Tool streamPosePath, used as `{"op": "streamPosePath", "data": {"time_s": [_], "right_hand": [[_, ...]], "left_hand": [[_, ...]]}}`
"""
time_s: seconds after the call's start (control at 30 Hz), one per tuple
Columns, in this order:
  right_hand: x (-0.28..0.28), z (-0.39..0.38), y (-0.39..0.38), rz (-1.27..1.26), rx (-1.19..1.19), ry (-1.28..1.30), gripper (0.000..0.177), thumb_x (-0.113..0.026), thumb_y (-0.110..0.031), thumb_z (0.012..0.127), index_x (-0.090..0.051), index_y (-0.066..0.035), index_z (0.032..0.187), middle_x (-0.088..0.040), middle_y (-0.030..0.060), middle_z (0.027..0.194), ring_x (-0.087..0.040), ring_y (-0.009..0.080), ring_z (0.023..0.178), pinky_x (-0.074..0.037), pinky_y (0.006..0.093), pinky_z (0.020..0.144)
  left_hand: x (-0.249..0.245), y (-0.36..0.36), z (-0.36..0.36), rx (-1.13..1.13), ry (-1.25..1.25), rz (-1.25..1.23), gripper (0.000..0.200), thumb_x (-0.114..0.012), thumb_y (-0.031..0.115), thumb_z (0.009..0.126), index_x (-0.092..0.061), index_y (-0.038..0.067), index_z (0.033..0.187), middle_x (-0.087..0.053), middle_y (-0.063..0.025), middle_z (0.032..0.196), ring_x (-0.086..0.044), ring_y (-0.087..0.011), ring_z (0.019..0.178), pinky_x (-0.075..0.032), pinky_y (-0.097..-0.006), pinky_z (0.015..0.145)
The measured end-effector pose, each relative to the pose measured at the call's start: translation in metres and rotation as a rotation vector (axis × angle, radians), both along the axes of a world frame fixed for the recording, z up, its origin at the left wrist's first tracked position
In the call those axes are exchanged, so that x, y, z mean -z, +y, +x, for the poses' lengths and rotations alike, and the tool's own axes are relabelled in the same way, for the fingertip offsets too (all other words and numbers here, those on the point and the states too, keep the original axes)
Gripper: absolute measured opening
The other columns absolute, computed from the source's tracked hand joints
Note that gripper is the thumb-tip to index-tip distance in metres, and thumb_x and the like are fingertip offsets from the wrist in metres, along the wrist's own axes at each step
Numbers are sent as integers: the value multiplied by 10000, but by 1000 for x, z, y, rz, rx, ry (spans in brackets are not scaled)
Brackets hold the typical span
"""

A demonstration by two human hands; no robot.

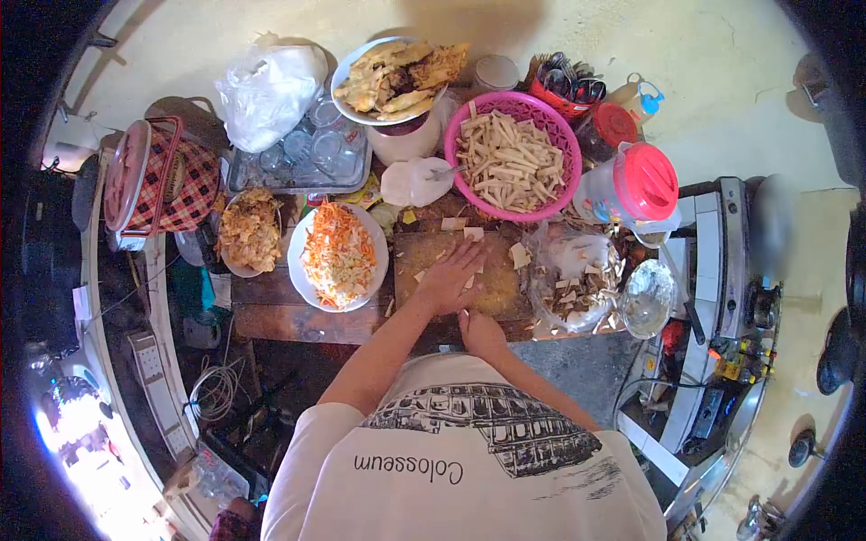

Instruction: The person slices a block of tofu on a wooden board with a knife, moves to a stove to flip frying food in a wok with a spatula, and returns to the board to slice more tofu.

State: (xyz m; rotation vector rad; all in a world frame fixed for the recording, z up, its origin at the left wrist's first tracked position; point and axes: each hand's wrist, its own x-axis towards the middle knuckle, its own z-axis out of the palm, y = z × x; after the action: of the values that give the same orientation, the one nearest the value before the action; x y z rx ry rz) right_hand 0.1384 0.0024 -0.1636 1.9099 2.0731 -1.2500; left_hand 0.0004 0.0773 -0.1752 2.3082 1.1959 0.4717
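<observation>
My left hand (pixel 448 278) lies flat with fingers stretched forward on a worn wooden cutting board (pixel 505 290). Small pale pieces (pixel 474 233) lie around its fingertips. Close behind it, at the board's near edge, my right hand (pixel 483 334) is closed. What it grips is hidden; only a small light bit shows by its thumb. Left of the board stands a white plate (pixel 382 278) of shredded carrot and cabbage (pixel 336 252). To the right, a clear plastic bag (pixel 546 316) carries brown and pale peelings (pixel 582 293).
A pink basket (pixel 575 171) of pale cut sticks (pixel 510 162) sits behind the board. Further back are a bowl of fried food (pixel 397 77), a tray of glasses (pixel 302 180) and a red cutlery holder (pixel 550 97). A red-lidded jug (pixel 613 185) and a metal bowl (pixel 649 298) stand right.
</observation>
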Motion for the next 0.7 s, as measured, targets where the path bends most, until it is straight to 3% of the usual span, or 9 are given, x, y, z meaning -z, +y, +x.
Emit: {"op": "streamPosePath", "data": {"time_s": [0.13,0.23,0.33,0.43,0.53,0.7], "right_hand": [[-9,-1,0,-32,27,-1,504,-317,-400,940,-578,30,911,-590,301,826,-585,439,805,-452,518,731],[-5,0,0,-23,33,20,514,-315,-407,942,-578,33,904,-594,294,825,-583,439,802,-448,515,730],[-10,1,1,-35,44,40,512,-316,-404,943,-580,33,891,-598,287,822,-580,442,800,-443,515,729],[-5,1,-1,-35,44,39,502,-322,-398,942,-577,31,883,-598,286,821,-578,448,792,-439,518,728],[-4,2,-1,4,27,47,492,-325,-393,942,-577,24,873,-600,282,811,-583,441,775,-445,516,712],[-17,0,3,-13,-45,-93,523,-291,-438,941,-572,3,930,-622,241,857,-610,389,814,-478,496,718]], "left_hand": [[-26,-14,-14,-283,-286,100,593,-501,250,808,-336,6,1322,-373,-202,1344,-309,-379,1267,-194,-483,1072],[-17,-44,-30,-573,-258,93,467,-561,144,785,-454,4,1218,-482,-204,1202,-445,-379,1112,-320,-470,979],[-19,-61,-41,-643,-209,120,369,-616,80,744,-540,13,1099,-538,-174,1082,-511,-348,967,-407,-429,864],[-7,-71,-47,-657,-65,124,319,-642,107,742,-582,20,1043,-568,-152,1049,-534,-330,942,-443,-381,816],[-2,-73,-49,-648,-127,59,307,-658,154,746,-596,30,1019,-577,-132,1080,-524,-319,990,-407,-391,885],[-14,-68,-47,-602,-50,151,321,-686,191,724,-604,8,975,-591,-120,1018,-536,-296,923,-441,-374,809]]}}
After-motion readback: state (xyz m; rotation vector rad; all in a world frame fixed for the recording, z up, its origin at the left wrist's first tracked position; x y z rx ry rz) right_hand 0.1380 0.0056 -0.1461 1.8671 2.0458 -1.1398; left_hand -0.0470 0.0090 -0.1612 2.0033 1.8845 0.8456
